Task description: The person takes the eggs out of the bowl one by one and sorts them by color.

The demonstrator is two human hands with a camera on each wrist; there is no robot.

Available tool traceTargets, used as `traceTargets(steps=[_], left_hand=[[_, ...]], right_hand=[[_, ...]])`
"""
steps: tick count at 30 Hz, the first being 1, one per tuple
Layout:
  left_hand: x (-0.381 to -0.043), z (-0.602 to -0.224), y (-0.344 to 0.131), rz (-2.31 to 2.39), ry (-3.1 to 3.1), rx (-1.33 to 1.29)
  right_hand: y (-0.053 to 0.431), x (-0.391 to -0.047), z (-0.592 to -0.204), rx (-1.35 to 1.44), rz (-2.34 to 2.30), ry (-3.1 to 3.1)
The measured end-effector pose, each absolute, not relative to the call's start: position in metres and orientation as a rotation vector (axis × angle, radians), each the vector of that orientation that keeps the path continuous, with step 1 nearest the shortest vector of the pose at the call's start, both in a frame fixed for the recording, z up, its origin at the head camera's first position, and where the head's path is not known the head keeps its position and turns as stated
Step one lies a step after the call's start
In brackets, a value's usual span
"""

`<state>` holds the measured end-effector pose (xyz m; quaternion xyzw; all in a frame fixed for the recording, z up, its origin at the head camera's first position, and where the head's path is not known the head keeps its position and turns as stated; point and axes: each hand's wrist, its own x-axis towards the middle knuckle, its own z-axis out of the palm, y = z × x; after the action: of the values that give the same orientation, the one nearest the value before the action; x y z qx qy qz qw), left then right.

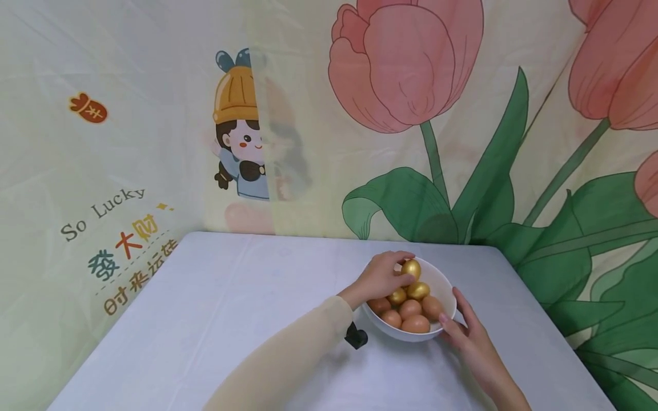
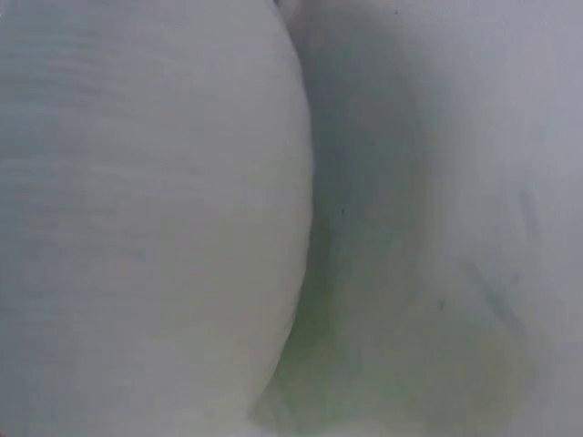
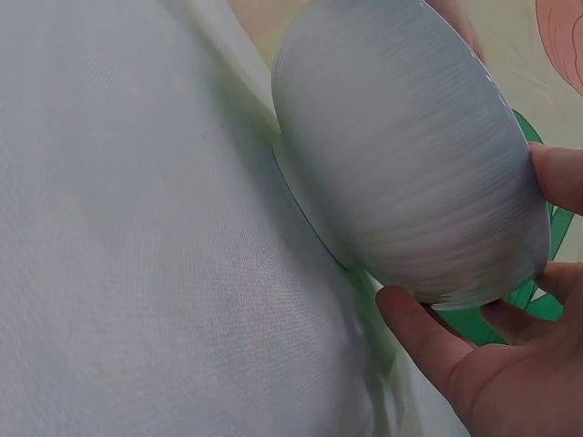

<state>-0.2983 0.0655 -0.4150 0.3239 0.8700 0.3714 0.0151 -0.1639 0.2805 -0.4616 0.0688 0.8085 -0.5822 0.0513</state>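
Note:
A white bowl (image 1: pixel 447 285) stands on the table, filled with several brown eggs (image 1: pixel 416 324) at the near side and gold eggs (image 1: pixel 418 291) farther back. My left hand (image 1: pixel 382 275) reaches over the bowl's left rim and pinches the topmost gold egg (image 1: pixel 411 269) between thumb and fingers. On the right side, my right hand (image 1: pixel 470 331) holds the bowl, thumb at the rim. Its fingertips (image 3: pixel 414 319) touch the bowl's outer wall (image 3: pixel 401 164) low down in the right wrist view. Only a pale sleeve (image 2: pixel 146 218) and white cloth fill the left wrist view.
A white cloth covers the table (image 1: pixel 231 297). Behind it hangs a printed backdrop (image 1: pixel 308 217) with tulips and a cartoon figure. A small black object (image 1: pixel 356 335) shows below the left cuff, near the bowl.

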Motion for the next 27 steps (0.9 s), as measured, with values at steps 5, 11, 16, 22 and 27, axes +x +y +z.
traceTargets(steps=[5,11,16,22,27], left_hand=[[-0.3,-0.408,0.054,1.261,2.63,0.98],[-0.303,-0.402,0.037,1.309,2.608,0.924],[-0.307,-0.396,0.018,1.326,2.618,0.913],[-0.309,-0.389,-0.007,1.345,2.645,0.888],[-0.31,-0.387,-0.031,1.358,2.663,0.871]], right_hand=[[0.282,-0.162,-0.462,0.211,-1.784,2.455],[0.283,-0.163,-0.464,0.25,-1.772,2.448],[0.282,-0.164,-0.463,0.255,-1.757,2.465],[0.281,-0.164,-0.462,0.22,-1.767,2.487],[0.28,-0.162,-0.462,0.205,-1.786,2.492]])
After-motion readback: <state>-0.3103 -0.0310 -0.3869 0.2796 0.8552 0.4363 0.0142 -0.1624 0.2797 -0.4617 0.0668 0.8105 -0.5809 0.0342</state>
